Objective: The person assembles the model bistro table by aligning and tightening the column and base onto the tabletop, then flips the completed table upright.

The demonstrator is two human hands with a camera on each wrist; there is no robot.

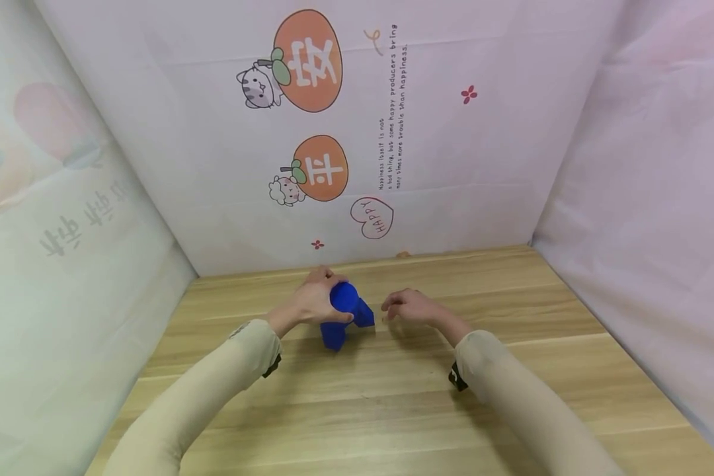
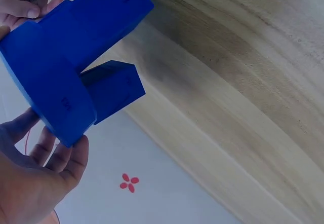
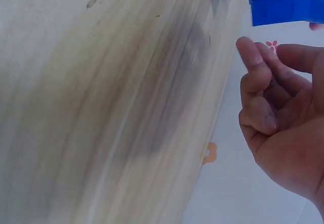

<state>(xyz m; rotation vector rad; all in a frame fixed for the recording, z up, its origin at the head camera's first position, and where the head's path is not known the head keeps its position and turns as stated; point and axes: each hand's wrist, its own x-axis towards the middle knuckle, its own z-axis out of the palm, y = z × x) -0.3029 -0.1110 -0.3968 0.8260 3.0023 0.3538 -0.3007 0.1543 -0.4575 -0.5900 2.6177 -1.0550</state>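
A blue object (image 1: 344, 297) with a round disc-like top and box-shaped legs is off the table, in front of me. My left hand (image 1: 314, 301) grips it by its round part, thumb on the near side and fingers on the far side. In the left wrist view two legs of the blue object (image 2: 109, 24) stick out from the curved body, with small dark marks on its faces. My right hand (image 1: 413, 307) is just to the right, apart from it. Its fingers are loosely bent and hold nothing, as the right wrist view shows of the hand (image 3: 283, 107).
The wood-grain table (image 1: 381, 403) runs up to a white printed cloth (image 1: 440, 165) at the back. More cloth hangs along the left (image 1: 53, 317) and right sides. Dark bands sit at both sleeve cuffs.
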